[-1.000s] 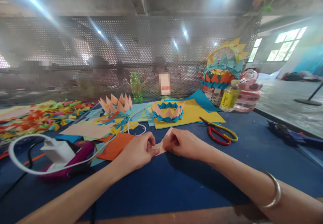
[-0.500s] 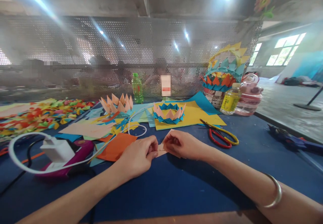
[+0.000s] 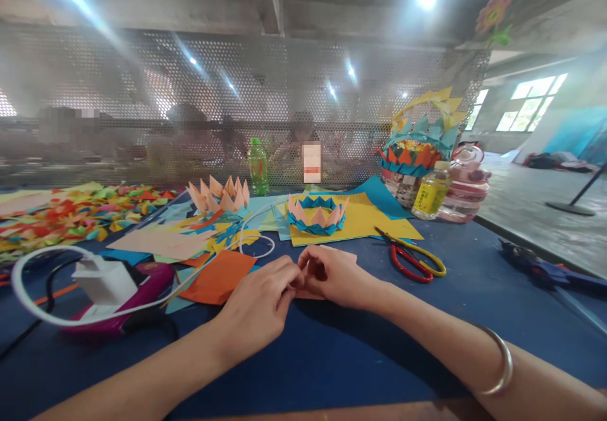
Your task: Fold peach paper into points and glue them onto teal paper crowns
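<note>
My left hand (image 3: pixel 258 307) and my right hand (image 3: pixel 332 275) meet over the dark blue table (image 3: pixel 332 351), both pinching a small peach paper piece (image 3: pixel 348 257) that lies mostly hidden beneath my right hand. Its pale corner shows behind my right knuckles. My fingers curl and press together on the paper. A silver bangle (image 3: pixel 499 368) circles my right wrist. An orange paper sheet (image 3: pixel 219 275) lies just left of my left hand.
Red and yellow scissors (image 3: pixel 413 263) lie right of my hands. Behind are a peach-and-blue paper crown (image 3: pixel 317 215) on yellow paper, a peach crown (image 3: pixel 219 194), a paper basket (image 3: pixel 417 146), bottles (image 3: pixel 430 189), and a white charger (image 3: pixel 103 279) with cable. Paper scraps (image 3: pixel 61 215) cover the left.
My hands have drawn closer together and the peach paper has been folded smaller; less of it shows between my fingers now. The view has tilted slightly.
</note>
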A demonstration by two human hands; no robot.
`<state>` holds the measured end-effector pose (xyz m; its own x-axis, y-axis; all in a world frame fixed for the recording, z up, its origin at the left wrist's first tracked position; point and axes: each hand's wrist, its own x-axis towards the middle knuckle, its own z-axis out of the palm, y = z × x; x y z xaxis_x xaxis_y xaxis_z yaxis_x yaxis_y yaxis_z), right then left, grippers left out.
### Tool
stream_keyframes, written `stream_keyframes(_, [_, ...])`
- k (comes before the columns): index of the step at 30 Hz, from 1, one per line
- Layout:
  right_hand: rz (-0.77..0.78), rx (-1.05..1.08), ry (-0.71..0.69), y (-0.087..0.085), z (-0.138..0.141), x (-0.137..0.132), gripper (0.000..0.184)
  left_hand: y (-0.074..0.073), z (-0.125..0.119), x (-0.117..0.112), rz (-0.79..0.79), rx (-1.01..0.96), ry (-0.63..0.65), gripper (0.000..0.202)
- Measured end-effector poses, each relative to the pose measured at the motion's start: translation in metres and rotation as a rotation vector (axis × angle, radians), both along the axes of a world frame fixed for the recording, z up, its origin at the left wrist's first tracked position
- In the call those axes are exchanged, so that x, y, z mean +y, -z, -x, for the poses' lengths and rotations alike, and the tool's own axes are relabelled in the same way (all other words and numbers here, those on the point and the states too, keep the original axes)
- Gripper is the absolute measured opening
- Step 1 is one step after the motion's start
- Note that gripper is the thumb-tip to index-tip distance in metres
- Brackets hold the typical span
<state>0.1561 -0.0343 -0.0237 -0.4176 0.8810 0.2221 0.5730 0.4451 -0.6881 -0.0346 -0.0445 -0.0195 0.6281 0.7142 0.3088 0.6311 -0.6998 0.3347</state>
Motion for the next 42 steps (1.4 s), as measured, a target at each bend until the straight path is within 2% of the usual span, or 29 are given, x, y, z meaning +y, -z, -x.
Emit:
stream_keyframes(3, [0.009,-0.055,-0.093,-0.009,-0.009,-0.004,0.011,0.005,0.002,0.000,0.005,-0.013,0.086,0.025])
stream_keyframes(7, [0.147,-0.081,-0.322,-0.027,-0.027,-0.006,0.038,0.007,0.005,0.001,-0.004,-0.027,0.159,0.033])
stream_keyframes(9, [0.222,-0.067,-0.384,-0.031,-0.034,-0.005,0.041,0.006,0.006,-0.001,-0.033,-0.015,0.186,0.037])
stream_keyframes(15, [0.203,0.064,-0.374,-0.022,-0.033,-0.001,0.011,0.002,0.004,-0.016,-0.182,0.063,0.240,0.042])
stream_keyframes(19, [0.153,0.111,-0.426,-0.025,-0.029,-0.004,0.018,0.007,0.004,-0.025,-0.219,0.106,0.284,0.042])
stream_keyframes(23, [0.265,0.092,-0.493,-0.030,-0.033,-0.005,0.012,0.014,0.007,-0.028,-0.261,0.092,0.308,0.044])
stream_keyframes(25, [0.314,0.093,-0.474,-0.028,-0.037,-0.001,0.016,0.015,0.007,-0.028,-0.260,0.079,0.324,0.045])
stream_keyframes(29, [0.371,0.127,-0.441,-0.018,-0.042,0.008,0.025,0.014,0.006,-0.028,-0.235,0.029,0.369,0.040])
stream_keyframes(36, [0.430,0.190,-0.442,-0.009,-0.042,0.015,0.024,0.010,0.004,-0.027,-0.244,-0.075,0.386,0.037])
stream_keyframes(42, [0.368,0.150,-0.478,-0.010,-0.039,0.012,0.023,0.008,0.003,-0.028,-0.211,-0.049,0.380,0.038])
